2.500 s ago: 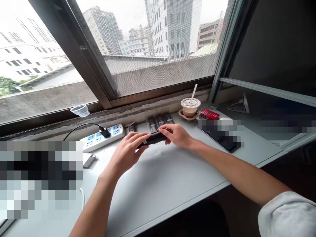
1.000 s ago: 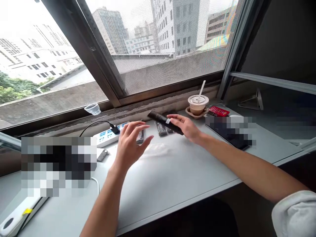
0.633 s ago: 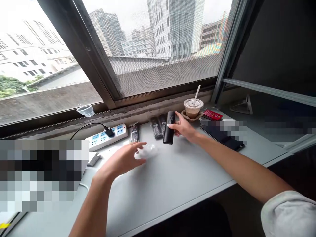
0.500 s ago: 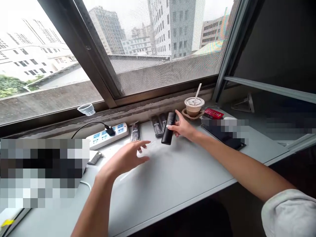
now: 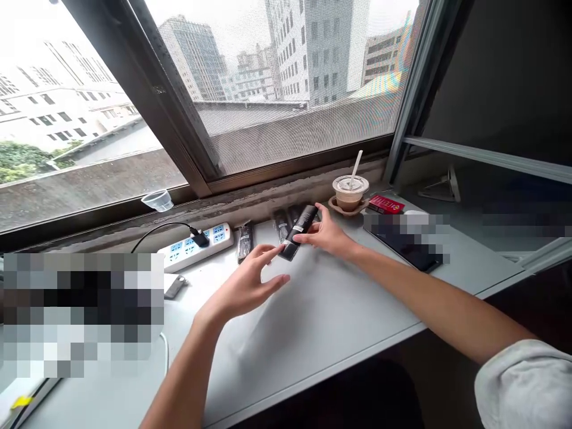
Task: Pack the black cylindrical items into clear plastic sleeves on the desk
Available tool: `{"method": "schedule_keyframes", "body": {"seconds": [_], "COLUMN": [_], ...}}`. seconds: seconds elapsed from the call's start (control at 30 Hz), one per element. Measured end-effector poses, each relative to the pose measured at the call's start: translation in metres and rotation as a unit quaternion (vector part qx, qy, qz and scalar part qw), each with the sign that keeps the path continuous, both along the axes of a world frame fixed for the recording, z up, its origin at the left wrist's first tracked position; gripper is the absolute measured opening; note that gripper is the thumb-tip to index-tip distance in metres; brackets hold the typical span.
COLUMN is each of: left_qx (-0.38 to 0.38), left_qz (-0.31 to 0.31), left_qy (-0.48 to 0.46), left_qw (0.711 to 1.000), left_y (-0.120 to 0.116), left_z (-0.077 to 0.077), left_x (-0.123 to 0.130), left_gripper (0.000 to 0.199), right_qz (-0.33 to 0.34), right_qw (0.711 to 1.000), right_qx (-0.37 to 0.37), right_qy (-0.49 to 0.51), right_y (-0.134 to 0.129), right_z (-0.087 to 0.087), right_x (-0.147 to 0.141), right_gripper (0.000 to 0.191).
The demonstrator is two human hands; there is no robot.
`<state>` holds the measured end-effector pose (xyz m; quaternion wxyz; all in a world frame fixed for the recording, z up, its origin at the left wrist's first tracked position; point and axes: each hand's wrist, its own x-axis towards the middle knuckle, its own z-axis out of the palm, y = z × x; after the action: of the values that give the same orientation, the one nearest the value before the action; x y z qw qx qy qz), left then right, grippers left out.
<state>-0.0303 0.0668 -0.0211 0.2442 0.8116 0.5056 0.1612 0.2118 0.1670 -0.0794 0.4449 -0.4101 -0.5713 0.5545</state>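
My right hand [image 5: 329, 234] grips a slim black oblong case [image 5: 304, 221] with pale printing on it, holding it tilted above the desk. The thumb lies across its near face and the index finger is at its top end. My left hand [image 5: 243, 283] is open, thumb and fingers apart. Its fingertips are at the lower end of the case; whether they press on it I cannot tell. Behind the case lie dark items in clear plastic wrap [image 5: 281, 223], partly hidden. Another wrapped dark item [image 5: 245, 241] lies beyond my left hand.
A white power strip [image 5: 196, 247] with a black plug stands by the window wall. A clear plastic cup [image 5: 157, 200] sits on the sill. To the right are a lidded drink cup [image 5: 350, 193] in a cardboard holder, a red box [image 5: 385, 204] and a dark flat device [image 5: 397, 244].
My left hand has moved right, up to the lower end of the case. In my right hand the case has tilted further, its lower end swinging left.
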Motion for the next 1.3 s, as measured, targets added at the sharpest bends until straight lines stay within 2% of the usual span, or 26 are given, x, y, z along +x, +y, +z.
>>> {"method": "schedule_keyframes", "body": {"seconds": [0.07,0.17,0.33,0.43,0.6,0.7,0.8,0.97,1.03,1.17,1.3], "left_qx": [-0.001,-0.004,-0.047,-0.112,-0.188,-0.192,-0.174,-0.156,-0.159,-0.185,-0.183], "left_qz": [0.0,0.023,0.15,0.179,0.183,0.193,0.213,0.209,0.202,0.188,0.175], "left_qy": [-0.014,-0.066,-0.173,-0.201,-0.275,-0.307,-0.333,-0.337,-0.345,-0.389,-0.402], "left_qw": [1.0,0.998,0.972,0.957,0.925,0.912,0.902,0.905,0.903,0.882,0.88], "left_y": [0.0,0.003,0.016,0.022,0.026,0.027,0.027,0.023,0.021,0.02,0.022], "left_z": [0.001,0.002,-0.004,-0.011,-0.017,-0.019,-0.019,-0.018,-0.018,-0.022,-0.028], "left_x": [0.003,0.006,0.006,0.004,0.003,0.005,0.009,0.02,0.024,0.026,0.025], "left_gripper": [0.066,0.057,0.051,0.05,0.046,0.044,0.042,0.04,0.039,0.041,0.042], "right_qz": [0.018,0.049,0.094,0.117,0.151,0.146,0.144,0.235,0.231,0.204,0.187], "right_qw": [1.0,0.998,0.995,0.992,0.986,0.986,0.987,0.96,0.958,0.963,0.966], "right_qx": [0.01,0.026,0.033,0.042,0.063,0.066,0.066,0.113,0.116,0.094,0.114], "right_qy": [0.009,0.032,0.032,0.031,0.04,0.038,-0.007,-0.101,-0.122,-0.151,-0.133], "right_y": [-0.002,-0.004,-0.01,-0.015,-0.015,-0.015,-0.019,-0.027,-0.026,-0.021,-0.016], "right_z": [0.0,0.001,0.008,0.01,0.008,0.007,0.009,0.015,0.016,0.013,0.01], "right_x": [-0.001,0.0,-0.001,-0.003,-0.005,-0.006,-0.006,-0.004,-0.003,0.0,0.001], "right_gripper": [0.142,0.138,0.113,0.096,0.067,0.052,0.036,0.037,0.037,0.036,0.033]}}
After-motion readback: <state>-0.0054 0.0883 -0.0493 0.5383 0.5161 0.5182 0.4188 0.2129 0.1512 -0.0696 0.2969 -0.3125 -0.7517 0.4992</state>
